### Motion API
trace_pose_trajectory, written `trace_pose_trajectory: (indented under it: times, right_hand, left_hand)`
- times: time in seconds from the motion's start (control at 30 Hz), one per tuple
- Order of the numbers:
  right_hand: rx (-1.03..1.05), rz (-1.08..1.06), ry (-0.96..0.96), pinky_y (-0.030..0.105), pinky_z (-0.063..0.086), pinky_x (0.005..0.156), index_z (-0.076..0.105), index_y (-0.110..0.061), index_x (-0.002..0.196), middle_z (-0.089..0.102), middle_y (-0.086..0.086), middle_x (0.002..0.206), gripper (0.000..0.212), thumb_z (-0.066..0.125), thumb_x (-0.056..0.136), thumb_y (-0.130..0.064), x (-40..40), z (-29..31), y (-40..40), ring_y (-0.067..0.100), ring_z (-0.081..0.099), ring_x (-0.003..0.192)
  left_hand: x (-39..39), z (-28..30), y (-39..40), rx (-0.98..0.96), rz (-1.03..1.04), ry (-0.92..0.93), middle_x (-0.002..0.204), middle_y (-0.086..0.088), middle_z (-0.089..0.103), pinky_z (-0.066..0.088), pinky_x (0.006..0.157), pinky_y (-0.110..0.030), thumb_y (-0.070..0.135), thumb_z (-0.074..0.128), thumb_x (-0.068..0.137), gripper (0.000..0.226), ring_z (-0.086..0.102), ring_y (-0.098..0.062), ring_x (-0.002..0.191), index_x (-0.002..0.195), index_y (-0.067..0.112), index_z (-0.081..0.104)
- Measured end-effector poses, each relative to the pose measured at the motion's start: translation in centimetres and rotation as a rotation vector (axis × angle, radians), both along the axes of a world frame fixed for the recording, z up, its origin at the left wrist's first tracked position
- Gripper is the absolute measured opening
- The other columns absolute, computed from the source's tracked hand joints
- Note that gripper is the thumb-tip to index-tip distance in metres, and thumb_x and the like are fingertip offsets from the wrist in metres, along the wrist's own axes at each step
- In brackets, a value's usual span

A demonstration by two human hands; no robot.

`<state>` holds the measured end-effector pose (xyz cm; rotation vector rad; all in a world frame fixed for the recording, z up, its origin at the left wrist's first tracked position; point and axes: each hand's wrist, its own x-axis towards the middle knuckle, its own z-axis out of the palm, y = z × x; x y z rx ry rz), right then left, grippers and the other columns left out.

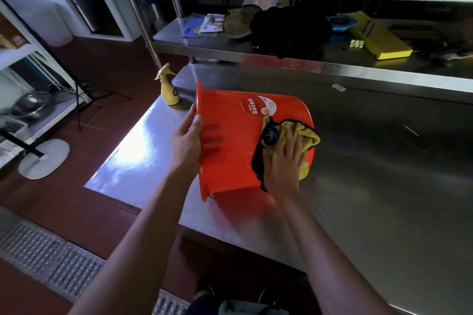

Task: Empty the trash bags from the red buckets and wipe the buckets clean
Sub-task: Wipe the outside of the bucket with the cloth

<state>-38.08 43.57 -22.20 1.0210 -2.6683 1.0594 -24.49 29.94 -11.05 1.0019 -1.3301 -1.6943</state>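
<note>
Trouble may come if the red bucket (pixel 230 140), lying sideways on the bench (pixel 384 161), slips from the left hand (pixel 188 135) curled on its rim while the flat right hand (pixel 284 158) pushes the cloth (pixel 307 135) hard.

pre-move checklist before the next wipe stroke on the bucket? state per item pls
1. Red bucket steadied: ok. It lies on its side on the steel table, and the left hand has a grip on its rim, fingers inside.
2. Cloth in contact: ok. The right hand presses the yellow cloth against the outer wall near the base.
3. Trash bag removed: cannot tell. The mouth faces left, so the inside is hidden.
4. Inside wiped: cannot tell, same reason.
5. Spray bottle within reach: ok. It stands upright at the table's left corner, apart from the bucket.
6. Bucket clear of the table edge: ok. It sits on the table, rim near the front-left edge.
</note>
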Motion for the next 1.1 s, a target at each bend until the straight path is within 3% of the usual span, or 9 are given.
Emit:
trace_pose_trajectory:
  times: [0.1,0.2,0.3,0.4,0.67,0.77,0.9,1.0,1.1]
  right_hand:
    - [0.015,0.112,0.154,0.065,0.025,0.115,0.021,-0.023,0.154,0.026,0.01,0.165,0.058,0.037,0.1,-0.037,3.4,0.3,-1.9,0.038,0.018,0.152]
    - [0.031,0.173,0.262,0.064,0.026,0.116,0.025,-0.029,0.156,0.029,0.01,0.164,0.059,0.04,0.1,-0.037,6.1,1.2,-4.2,0.038,0.02,0.152]
    - [0.029,0.21,0.331,0.062,0.022,0.118,0.026,-0.03,0.155,0.03,0.009,0.164,0.062,0.049,0.098,-0.038,7.6,1.8,-6.2,0.037,0.021,0.153]
    - [0.014,0.21,0.363,0.063,0.024,0.117,0.029,-0.029,0.155,0.031,0.008,0.164,0.066,0.058,0.097,-0.037,8.2,1.7,-7.1,0.037,0.021,0.153]
    - [-0.011,0.253,0.338,0.06,0.021,0.119,0.016,-0.035,0.157,0.029,0.004,0.165,0.063,0.045,0.102,-0.04,6.6,2.0,-6.6,0.032,0.019,0.154]
    - [-0.025,0.266,0.273,0.058,0.02,0.119,0.012,-0.037,0.156,0.028,0.003,0.164,0.063,0.045,0.102,-0.04,5.8,3.0,-7.2,0.03,0.018,0.154]
    - [-0.061,0.286,0.186,0.06,0.02,0.118,0.025,-0.036,0.15,0.034,0.003,0.162,0.055,0.042,0.099,-0.047,4.6,4.0,-8.8,0.03,0.023,0.152]
    - [-0.068,0.279,0.192,0.06,0.019,0.119,0.031,-0.033,0.148,0.036,0.003,0.161,0.053,0.046,0.099,-0.047,4.0,3.9,-9.6,0.03,0.024,0.152]
    - [-0.066,0.27,0.207,0.057,0.016,0.121,0.037,-0.03,0.15,0.031,0.001,0.163,0.053,0.048,0.101,-0.046,3.5,3.0,-9.1,0.029,0.02,0.153]
  left_hand:
    - [-0.6,0.3,-0.9,0.034,-0.006,0.018,0.096,0.006,0.08,0.063,0.065,-0.033,0.023,0.051,0.11,0.042,0.078,-0.017,0.083,0.151,0.026,0.052]
    - [-0.7,0.4,-1.6,0.06,-0.011,0.042,0.113,-0.006,0.076,0.061,0.084,-0.042,0.021,0.052,0.109,0.04,0.073,-0.03,0.096,0.149,0.024,0.055]
    - [-0.8,0.3,-2.5,0.061,-0.025,0.047,0.126,-0.007,0.072,0.055,0.102,-0.045,0.022,0.053,0.108,0.039,0.07,-0.029,0.114,0.148,0.022,0.056]
    - [-0.7,0.4,-3.3,0.06,-0.047,0.041,0.129,-0.008,0.072,0.053,0.106,-0.049,0.023,0.054,0.108,0.039,0.069,-0.029,0.119,0.147,0.021,0.057]
    - [-0.4,1.3,-3.1,-0.045,-0.106,-0.069,0.124,-0.002,0.073,0.058,0.097,-0.037,0.038,0.052,0.107,0.039,0.072,-0.018,0.111,0.145,0.028,0.059]
    - [0.9,0.0,-2.4,-0.114,-0.154,-0.169,0.107,0.002,0.074,0.057,0.08,-0.028,0.035,0.052,0.108,0.032,0.069,-0.016,0.096,0.133,0.025,0.067]
    - [3.4,-3.0,-0.6,-0.167,-0.158,-0.192,0.092,-0.013,0.07,0.052,0.079,-0.043,0.02,0.051,0.109,0.023,0.065,-0.022,0.084,0.116,0.015,0.072]
    - [3.9,-4.1,-0.1,-0.231,-0.174,-0.197,0.093,-0.029,0.07,0.053,0.072,-0.058,0.017,0.048,0.11,0.027,0.064,-0.043,0.072,0.128,0.013,0.068]
    - [3.7,-3.8,-0.3,-0.251,-0.182,-0.198,0.096,-0.021,0.076,0.052,0.066,-0.069,0.021,0.049,0.11,0.034,0.06,-0.06,0.07,0.14,0.019,0.063]
